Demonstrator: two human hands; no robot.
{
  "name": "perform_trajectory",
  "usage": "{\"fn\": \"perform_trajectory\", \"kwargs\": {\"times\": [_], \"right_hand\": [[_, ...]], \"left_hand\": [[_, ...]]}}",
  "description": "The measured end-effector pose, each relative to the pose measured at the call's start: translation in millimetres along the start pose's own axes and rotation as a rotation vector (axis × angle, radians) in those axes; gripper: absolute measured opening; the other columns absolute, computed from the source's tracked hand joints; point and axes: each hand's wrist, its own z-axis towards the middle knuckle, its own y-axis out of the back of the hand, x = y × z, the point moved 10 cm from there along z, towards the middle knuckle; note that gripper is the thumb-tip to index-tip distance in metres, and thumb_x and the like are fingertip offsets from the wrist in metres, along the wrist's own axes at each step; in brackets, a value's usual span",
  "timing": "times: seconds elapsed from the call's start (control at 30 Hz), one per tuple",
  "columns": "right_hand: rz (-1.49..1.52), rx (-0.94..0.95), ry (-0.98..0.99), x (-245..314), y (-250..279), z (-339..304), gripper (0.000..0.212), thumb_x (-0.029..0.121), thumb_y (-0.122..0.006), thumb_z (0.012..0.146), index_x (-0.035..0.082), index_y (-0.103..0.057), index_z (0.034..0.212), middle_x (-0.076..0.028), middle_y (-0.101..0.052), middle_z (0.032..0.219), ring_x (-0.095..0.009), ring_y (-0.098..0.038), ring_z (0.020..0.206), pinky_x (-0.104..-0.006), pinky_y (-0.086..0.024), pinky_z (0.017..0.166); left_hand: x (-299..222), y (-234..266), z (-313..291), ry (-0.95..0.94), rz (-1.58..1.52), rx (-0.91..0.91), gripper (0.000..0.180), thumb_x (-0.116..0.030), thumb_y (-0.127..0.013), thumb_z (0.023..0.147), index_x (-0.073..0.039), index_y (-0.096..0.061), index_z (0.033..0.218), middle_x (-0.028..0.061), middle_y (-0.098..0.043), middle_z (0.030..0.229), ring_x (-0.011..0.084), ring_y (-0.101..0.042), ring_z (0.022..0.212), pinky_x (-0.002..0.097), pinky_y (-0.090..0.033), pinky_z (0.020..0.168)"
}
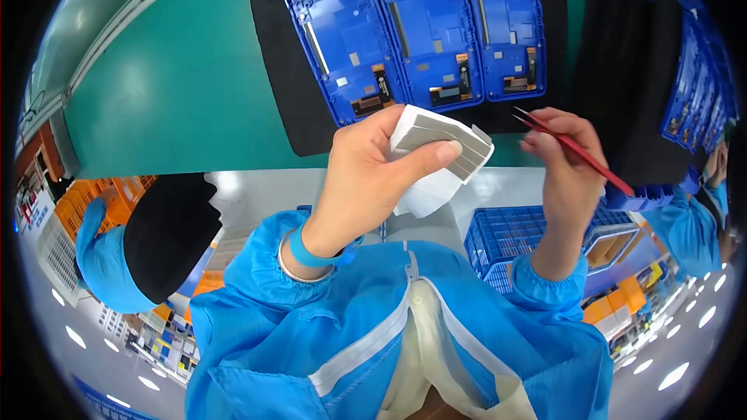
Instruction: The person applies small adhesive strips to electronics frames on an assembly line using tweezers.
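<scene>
My left hand [366, 175] is closed on a small stack of white backing sheets with grey adhesive strips [443, 140], the thumb pressed on top. Red tweezers [576, 148] are pinched in my right hand [568, 163], their bare metal tips pointing left toward the sheet but apart from it. Just beyond both hands lie three blue plastic device housings [432, 31] side by side, each with a dark flex cable [463, 74] at its near end and small light patches inside.
The housings rest on a black mat [276, 85] over a green table [179, 85]. More blue housings [696, 85] stand at the right beside black cloth [622, 70]. Below the table edge is a blue basket [506, 237]. People in blue sleeves [689, 225] are at both sides.
</scene>
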Motion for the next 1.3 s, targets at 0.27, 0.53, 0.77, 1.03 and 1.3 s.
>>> {"fn": "perform_trajectory", "kwargs": {"times": [0.27, 0.53, 0.77, 1.03, 1.3], "right_hand": [[0.208, 0.14, 0.04, 29, -22, 2, 0.012, -0.001, -0.061, 0.074, -0.001, -0.053, 0.084, -0.017, -0.059, 0.087, -0.012, -0.058, 0.054, -0.0208, -0.048, 0.05], [0.361, 0.3, -0.064, 19, -52, 0, 0.023, 0.003, -0.063, 0.075, -0.004, -0.05, 0.093, -0.019, -0.058, 0.09, -0.018, -0.063, 0.062, -0.024, -0.053, 0.053], [0.14, 0.228, -0.073, 21, -64, 1, 0.026, 0.005, -0.066, 0.074, -0.004, -0.049, 0.093, -0.017, -0.061, 0.082, -0.022, -0.064, 0.073, -0.0275, -0.054, 0.065], [0.048, 0.188, -0.117, 13, -79, -1, 0.025, -0.001, -0.066, 0.073, -0.003, -0.049, 0.091, -0.015, -0.062, 0.078, -0.02, -0.063, 0.07, -0.0276, -0.054, 0.065], [0.118, 0.18, 0.09, 22, -82, -7, 0.014, 0.005, -0.057, 0.083, 0.0, -0.046, 0.091, -0.018, -0.062, 0.081, -0.018, -0.06, 0.062, -0.024, -0.05, 0.059]], "left_hand": [[7, 0, -4, 0.013, -0.056, 0.047, 0.03, -0.011, -0.077, 0.062, -0.004, -0.056, 0.082, 0.0058, -0.063, 0.076, 0.0104, -0.059, 0.067, 0.0228, -0.046, 0.061], [17, 14, -8, 0.124, -0.069, -0.008, 0.033, -0.012, -0.079, 0.059, -0.003, -0.059, 0.084, 0.0076, -0.064, 0.076, 0.0127, -0.06, 0.068, 0.0241, -0.047, 0.062], [22, 28, -9, 0.145, 0.001, -0.024, 0.029, -0.011, -0.078, 0.061, -0.001, -0.062, 0.083, 0.0082, -0.064, 0.073, 0.0126, -0.061, 0.065, 0.0242, -0.048, 0.061], [19, 34, -9, 0.088, 0.002, -0.038, 0.02, -0.012, -0.073, 0.064, 0.0, -0.064, 0.077, 0.0071, -0.064, 0.068, 0.0104, -0.06, 0.061, 0.0222, -0.047, 0.055], [31, 48, -9, 0.148, 0.02, -0.08, 0.021, -0.013, -0.072, 0.063, 0.001, -0.063, 0.076, 0.0074, -0.063, 0.067, 0.0114, -0.061, 0.061, 0.0232, -0.048, 0.055]]}}
